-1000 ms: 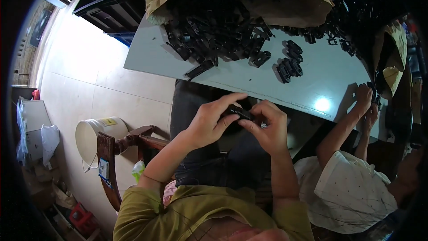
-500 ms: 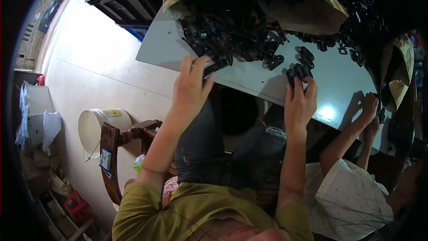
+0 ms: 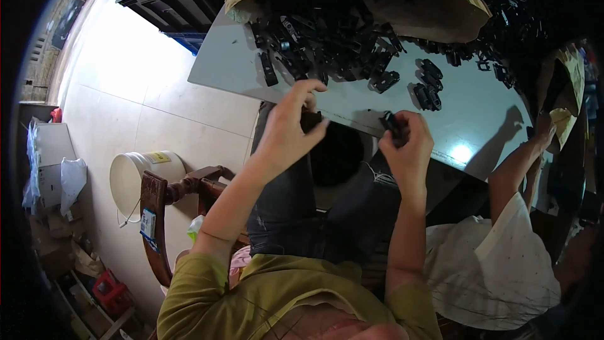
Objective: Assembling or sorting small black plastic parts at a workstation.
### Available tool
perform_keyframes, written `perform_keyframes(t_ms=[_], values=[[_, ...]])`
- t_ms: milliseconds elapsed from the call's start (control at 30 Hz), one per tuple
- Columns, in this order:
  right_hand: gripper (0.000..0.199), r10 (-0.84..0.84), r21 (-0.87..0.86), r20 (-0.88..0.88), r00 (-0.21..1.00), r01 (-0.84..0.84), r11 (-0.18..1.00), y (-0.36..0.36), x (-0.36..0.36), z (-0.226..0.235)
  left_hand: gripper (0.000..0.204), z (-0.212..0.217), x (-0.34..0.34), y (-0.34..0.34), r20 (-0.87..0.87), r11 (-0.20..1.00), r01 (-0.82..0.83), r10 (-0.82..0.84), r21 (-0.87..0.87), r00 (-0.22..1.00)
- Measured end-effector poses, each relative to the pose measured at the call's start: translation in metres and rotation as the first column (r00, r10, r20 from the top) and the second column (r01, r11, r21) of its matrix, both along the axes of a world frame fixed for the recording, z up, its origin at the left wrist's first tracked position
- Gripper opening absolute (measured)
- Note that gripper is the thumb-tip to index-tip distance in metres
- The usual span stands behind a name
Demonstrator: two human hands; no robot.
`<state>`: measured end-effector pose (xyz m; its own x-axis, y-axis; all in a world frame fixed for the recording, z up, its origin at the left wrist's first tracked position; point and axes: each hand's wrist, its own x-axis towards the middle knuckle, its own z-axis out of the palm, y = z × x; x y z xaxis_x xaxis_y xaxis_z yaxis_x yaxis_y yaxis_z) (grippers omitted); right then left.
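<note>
My left hand (image 3: 290,131) is over the near edge of the pale table (image 3: 217,66), fingers curled and thumb out. Between them is a small black part (image 3: 311,117), partly hidden by the fingers. My right hand (image 3: 409,146) pinches another small black part (image 3: 389,123) between thumb and fingers, just above the table edge. Beyond it, several similar black parts (image 3: 430,91) lie close together in a short row. A loose heap of black parts (image 3: 321,50) spreads in front of an open brown paper bag (image 3: 434,22).
At right, a co-worker's arm (image 3: 517,162) reaches over the table beside another paper bag (image 3: 563,116). A black crate (image 3: 173,6) stands at the far left. On the floor are a white bucket (image 3: 133,179) and a wooden chair (image 3: 157,214).
My left hand has drawn back from the heap toward the table edge with a black part. My right hand has left the row, moving left and nearer, and holds a part.
</note>
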<state>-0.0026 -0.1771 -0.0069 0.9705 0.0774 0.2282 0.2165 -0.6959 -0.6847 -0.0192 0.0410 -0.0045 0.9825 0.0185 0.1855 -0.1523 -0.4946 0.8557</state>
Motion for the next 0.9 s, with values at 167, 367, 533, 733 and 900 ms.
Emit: perform_keyframes(t_ms=[167, 367, 533, 733, 900], values=[[0.030, 0.212, 0.261, 0.010, 0.977, -0.208, 0.943, 0.031, -0.028, 0.022, 0.045, -0.007, -0.008, -0.016, -0.010, 0.913, 0.161, -0.177, -0.374, 0.984], [0.032, 0.163, 0.189, 0.062, 0.985, -0.172, 0.967, 0.032, -0.034, 0.013, 0.027, -0.005, -0.020, -0.025, -0.156, 0.632, 0.042, -0.254, -0.774, 0.955], [0.035, 0.182, 0.038, 0.134, 0.974, -0.189, 0.981, 0.032, -0.038, 0.018, 0.027, 0.002, -0.023, -0.022, -0.238, 0.833, 0.082, -0.248, -0.547, 0.939], [0.035, 0.250, -0.058, 0.133, 0.959, -0.244, 0.968, 0.028, -0.041, 0.025, 0.028, -0.002, -0.029, -0.037, -0.126, 0.934, 0.158, -0.207, -0.319, 0.970], [0.032, 0.246, 0.188, -0.042, 0.968, -0.234, 0.954, 0.020, -0.039, 0.026, 0.034, -0.004, -0.031, -0.033, 0.031, 0.945, 0.169, -0.167, -0.281, 0.985]])
